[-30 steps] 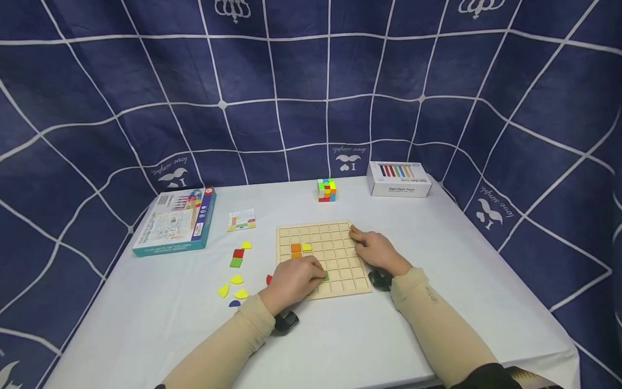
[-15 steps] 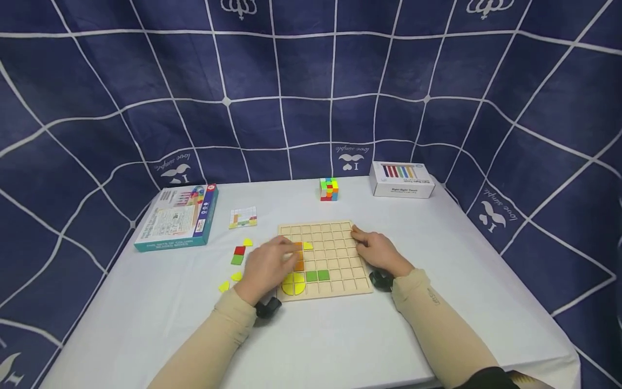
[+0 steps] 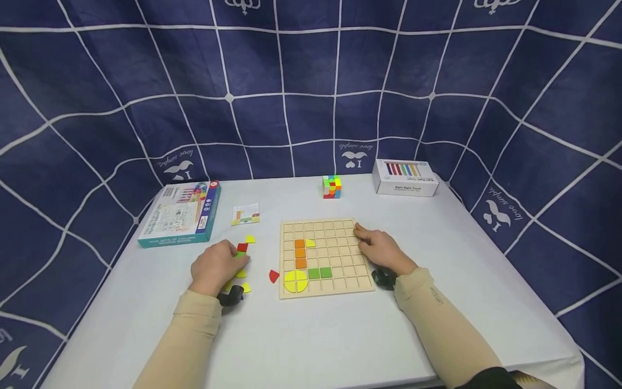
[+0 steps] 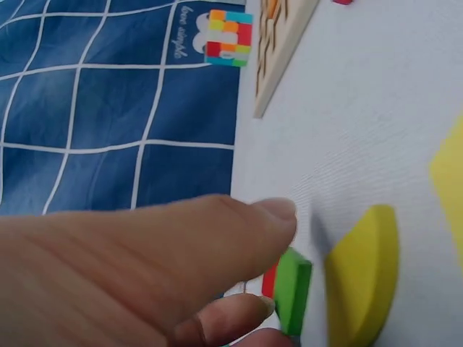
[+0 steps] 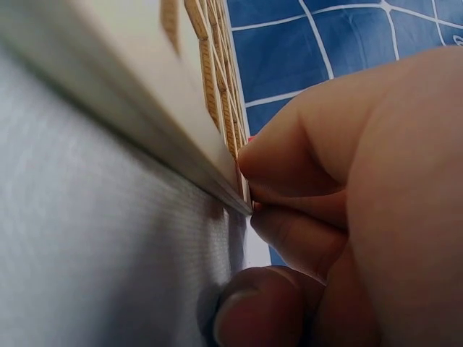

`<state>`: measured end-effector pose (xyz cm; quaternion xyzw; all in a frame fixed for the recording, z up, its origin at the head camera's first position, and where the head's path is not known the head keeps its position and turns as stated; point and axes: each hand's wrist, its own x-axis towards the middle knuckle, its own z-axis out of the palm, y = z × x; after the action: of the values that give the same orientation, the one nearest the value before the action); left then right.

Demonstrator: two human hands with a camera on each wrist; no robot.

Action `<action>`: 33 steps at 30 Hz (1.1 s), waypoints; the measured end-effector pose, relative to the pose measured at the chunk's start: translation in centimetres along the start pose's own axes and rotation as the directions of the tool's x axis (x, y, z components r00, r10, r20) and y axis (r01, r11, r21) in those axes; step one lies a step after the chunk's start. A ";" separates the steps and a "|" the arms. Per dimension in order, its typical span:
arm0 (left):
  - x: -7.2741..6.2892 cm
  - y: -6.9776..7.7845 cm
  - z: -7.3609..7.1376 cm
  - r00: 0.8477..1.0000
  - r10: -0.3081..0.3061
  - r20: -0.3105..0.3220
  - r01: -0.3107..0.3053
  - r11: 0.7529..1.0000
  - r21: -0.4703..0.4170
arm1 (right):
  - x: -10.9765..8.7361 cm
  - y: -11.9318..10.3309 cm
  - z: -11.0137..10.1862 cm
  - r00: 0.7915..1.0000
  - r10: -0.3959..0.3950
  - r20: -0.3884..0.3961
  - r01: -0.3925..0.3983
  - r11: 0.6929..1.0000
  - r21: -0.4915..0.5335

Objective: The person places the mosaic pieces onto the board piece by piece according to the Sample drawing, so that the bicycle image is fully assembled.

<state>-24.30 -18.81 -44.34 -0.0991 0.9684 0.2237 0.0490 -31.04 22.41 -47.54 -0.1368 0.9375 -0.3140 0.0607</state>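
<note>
My left hand (image 3: pixel 214 268) is at the left of the table, over a group of coloured wooden pieces. In the left wrist view its thumb and a finger are right at a green square tile (image 4: pixel 293 289); I cannot tell whether they pinch it. A red square tile (image 3: pixel 242 247) lies just beyond, and a yellow piece (image 4: pixel 362 278) is beside the green one. My right hand (image 3: pixel 384 251) grips the right edge of a gridded wooden board (image 3: pixel 335 243). On the board lie orange squares (image 3: pixel 300 253), two green squares (image 3: pixel 319 273), a yellow piece (image 3: pixel 310 243) and a yellow disc (image 3: pixel 296 281) of quarters.
A red wedge (image 3: pixel 274 276) lies left of the board. Behind stand a pattern card (image 3: pixel 245 214), a puzzle cube (image 3: pixel 332 187) and a white box (image 3: pixel 407 186). A teal-edged game box (image 3: pixel 177 213) lies at the left. A blue curtain (image 3: pixel 286 86) surrounds the table.
My left hand has left the green squares on the board, passed over the orange ones and moved left to the loose pieces. My right hand has stayed at the board's edge.
</note>
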 end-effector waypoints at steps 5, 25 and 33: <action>0.3 0.1 0.3 1.000 0.024 -0.011 -0.023 0.999 0.031 | -0.1 0.2 0.1 1.000 -0.008 -0.005 0.008 1.000 -0.001; 0.0 1.4 1.5 0.966 0.255 -0.041 -0.250 0.963 0.102 | -0.1 0.1 0.0 1.000 -0.013 -0.004 0.013 1.000 -0.011; -0.1 1.8 2.2 0.943 0.326 -0.071 -0.321 0.944 0.077 | -0.1 0.0 -0.1 1.000 -0.015 -0.005 0.015 1.000 -0.011</action>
<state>-24.48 -16.22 -45.51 0.0537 0.9794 0.1931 -0.0253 -30.93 22.49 -47.46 -0.1435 0.9383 -0.3098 0.0550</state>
